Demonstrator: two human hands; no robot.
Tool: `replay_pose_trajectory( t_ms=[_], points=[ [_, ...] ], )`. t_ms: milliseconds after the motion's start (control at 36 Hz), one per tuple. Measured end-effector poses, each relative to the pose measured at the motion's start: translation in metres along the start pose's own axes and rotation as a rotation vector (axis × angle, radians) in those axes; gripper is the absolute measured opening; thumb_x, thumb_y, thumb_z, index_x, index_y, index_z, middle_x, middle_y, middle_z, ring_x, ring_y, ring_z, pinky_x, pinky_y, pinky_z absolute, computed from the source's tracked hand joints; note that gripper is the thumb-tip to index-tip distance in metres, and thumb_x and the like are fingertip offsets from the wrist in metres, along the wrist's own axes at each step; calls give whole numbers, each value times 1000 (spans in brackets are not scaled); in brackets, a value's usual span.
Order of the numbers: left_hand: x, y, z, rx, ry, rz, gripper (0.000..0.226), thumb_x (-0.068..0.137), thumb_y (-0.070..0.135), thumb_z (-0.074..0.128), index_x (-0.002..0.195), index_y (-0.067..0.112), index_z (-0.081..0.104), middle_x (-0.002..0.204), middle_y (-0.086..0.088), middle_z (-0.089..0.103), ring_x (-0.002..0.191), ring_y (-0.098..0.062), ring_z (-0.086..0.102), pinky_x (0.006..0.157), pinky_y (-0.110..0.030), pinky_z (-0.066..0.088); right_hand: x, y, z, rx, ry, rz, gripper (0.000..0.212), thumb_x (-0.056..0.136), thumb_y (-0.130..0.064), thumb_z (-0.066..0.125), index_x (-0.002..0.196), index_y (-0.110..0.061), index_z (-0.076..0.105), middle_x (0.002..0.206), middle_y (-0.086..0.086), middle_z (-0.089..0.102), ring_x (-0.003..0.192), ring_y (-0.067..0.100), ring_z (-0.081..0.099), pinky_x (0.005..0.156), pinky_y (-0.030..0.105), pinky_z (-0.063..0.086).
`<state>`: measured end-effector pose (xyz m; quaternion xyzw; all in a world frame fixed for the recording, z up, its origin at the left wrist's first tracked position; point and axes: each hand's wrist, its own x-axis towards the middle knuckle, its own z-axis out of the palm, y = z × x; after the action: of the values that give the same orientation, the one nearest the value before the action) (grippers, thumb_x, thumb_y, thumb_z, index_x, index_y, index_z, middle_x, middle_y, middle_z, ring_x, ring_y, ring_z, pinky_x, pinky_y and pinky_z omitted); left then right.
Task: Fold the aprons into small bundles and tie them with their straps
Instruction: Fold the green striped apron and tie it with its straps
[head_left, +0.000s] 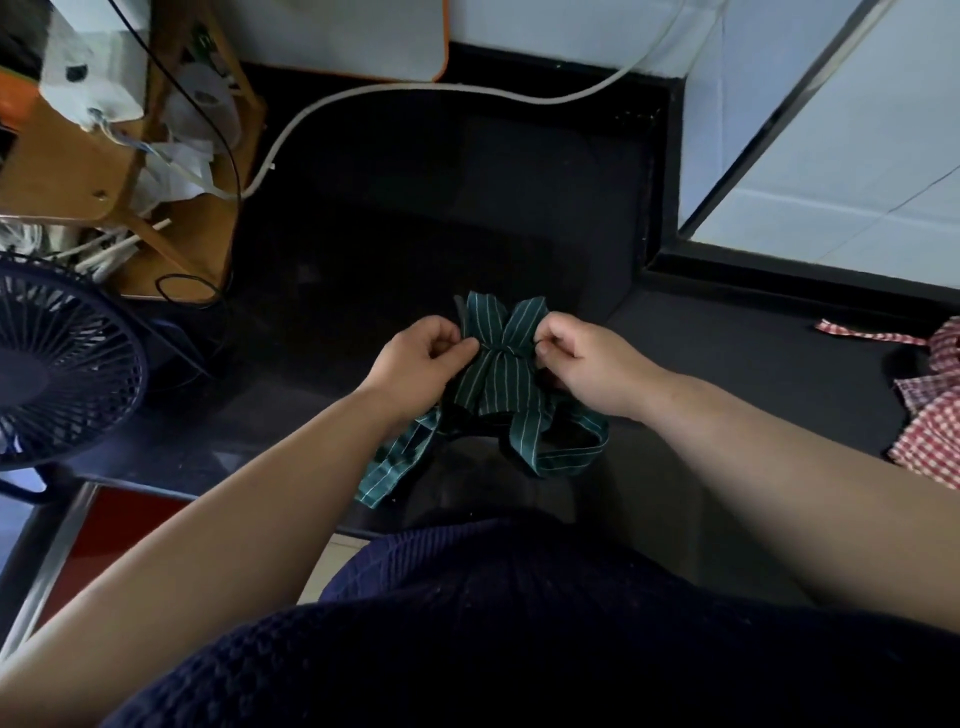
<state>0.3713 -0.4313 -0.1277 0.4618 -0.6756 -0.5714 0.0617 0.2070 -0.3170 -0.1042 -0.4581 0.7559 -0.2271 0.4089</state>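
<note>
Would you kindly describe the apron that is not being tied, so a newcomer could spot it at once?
Start at the black counter and follow it to the right edge of the view. There lies the red apron, loose and crumpled. Its red-and-white check sets it apart from the green apron, striped and bundled mid-counter.

Pinching a small green striped apron bundle from both sides, left hand at its left edge, right hand at its right edge, fingers curled. Squeezed tight in the middle like a bow. Over a black counter, with loose straps trailing down toward the body. Off to the right, a red checked apron. Far left, a dark fan. Along the back, a white cable.
</note>
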Motion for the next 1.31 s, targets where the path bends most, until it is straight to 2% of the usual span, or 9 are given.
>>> replay_pose_trajectory(
  t_ms=[389,500,639,722,861,944,1000,1111,1306],
  points=[
    [-2,-3,19,-176,-60,-84,15,94,36,59,85,25,55,77,9,55,70,-10,49,65,-26,44,-11,17,3,298,105,215,18,101,-26,44,83,-25,48,77,1,49,72,17,46,70,38,43],
    [-13,1,31,-97,-298,-208,69,75,58,71,126,20,42,118,5,59,108,-12,59,94,-33,50,-16,13,1,426,-23,318,23,101,-40,39,116,-30,54,114,-1,56,104,17,52,87,38,45],
    [-23,8,48,-204,-240,-194,54,69,17,80,117,8,57,99,-10,72,91,-24,71,83,-40,57,-30,10,-3,498,-26,252,50,101,-36,43,149,-32,28,155,-10,26,143,13,24,106,27,25],
    [-18,18,49,-359,-134,-191,22,84,3,65,107,4,64,88,-13,73,83,-23,71,74,-37,57,-40,13,-9,412,17,235,57,97,-36,50,149,-26,28,142,-4,43,128,15,42,97,24,32],
    [-27,30,56,-194,-82,-103,46,71,2,75,114,14,62,100,-8,72,93,-24,70,85,-44,57,-56,23,-7,220,47,259,66,86,-20,70,141,-10,35,91,-5,57,80,9,57,68,22,47],
    [-41,32,63,-130,-24,-107,62,65,2,73,124,16,58,101,-6,69,91,-24,69,81,-45,58,-63,27,-3,361,33,318,9,88,-6,65,95,-11,61,75,1,56,76,18,56,80,37,51],
    [-50,30,64,-49,35,-118,46,73,3,72,117,14,61,95,-4,69,85,-20,68,71,-35,59,-68,26,-2,525,13,338,19,92,0,57,78,-12,55,67,6,52,67,19,51,70,35,47],
    [-71,22,61,182,109,-151,19,89,23,64,96,6,66,85,-6,67,73,-20,62,63,-29,49,-81,22,-1,808,-15,312,15,97,-4,45,94,-5,59,89,13,63,83,26,61,76,37,53],
    [-103,34,59,-33,137,-132,23,93,25,61,77,8,59,64,-2,58,46,-5,52,44,-17,42,-106,-2,-9,951,-44,278,18,100,-20,49,92,-7,58,58,4,53,59,17,53,77,36,54]
  ],
)
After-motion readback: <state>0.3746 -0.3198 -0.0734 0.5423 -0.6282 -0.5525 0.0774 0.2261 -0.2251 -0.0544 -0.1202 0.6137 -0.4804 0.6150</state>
